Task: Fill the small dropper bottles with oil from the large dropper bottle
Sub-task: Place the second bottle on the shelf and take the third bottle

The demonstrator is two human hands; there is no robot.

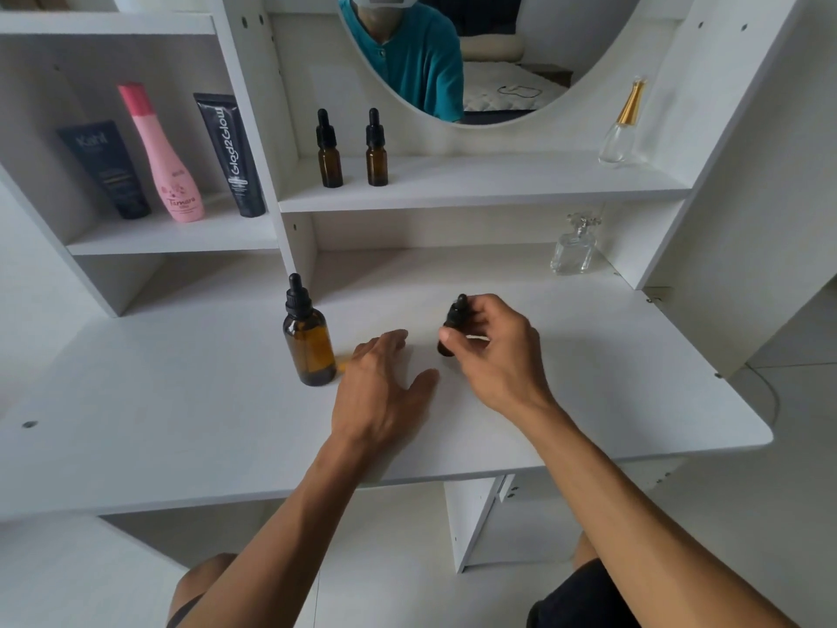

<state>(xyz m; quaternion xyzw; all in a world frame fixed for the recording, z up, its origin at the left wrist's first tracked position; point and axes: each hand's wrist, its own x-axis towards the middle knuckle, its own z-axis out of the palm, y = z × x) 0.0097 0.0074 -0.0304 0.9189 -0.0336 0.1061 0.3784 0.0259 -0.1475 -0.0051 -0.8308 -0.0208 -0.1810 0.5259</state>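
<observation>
On the smooth white laminate desk (pixel 589 378) stands the large dropper bottle (pixel 309 344), a round amber glass cylinder with a ribbed black cap and rubber bulb, upright and partly filled with golden oil. Just right of it the left hand (pixel 382 387) rests flat on the desk, fingers straight and slightly spread, holding nothing and not touching the bottle. The right hand (pixel 491 351) grips a small dropper bottle (pixel 454 318) of the same dark amber glass, fingers and thumb curled around its body; the hand hides most of it, so only the black bulb and part of the side show. 2 more small dropper bottles (pixel 329 151) (pixel 376 149) stand upright side by side, capped, on the middle shelf (pixel 498 183) under the oval mirror (pixel 453 61). On the left shelf stand a dark matte tube (pixel 105 170), a glossy pink curved bottle (pixel 161 156) and a black tube (pixel 229 156). At the right, a clear glass perfume bottle with a gold neck (pixel 622 124) sits on the middle shelf, and a squarer clear bottle (pixel 574 247) stands at the back of the desk.
</observation>
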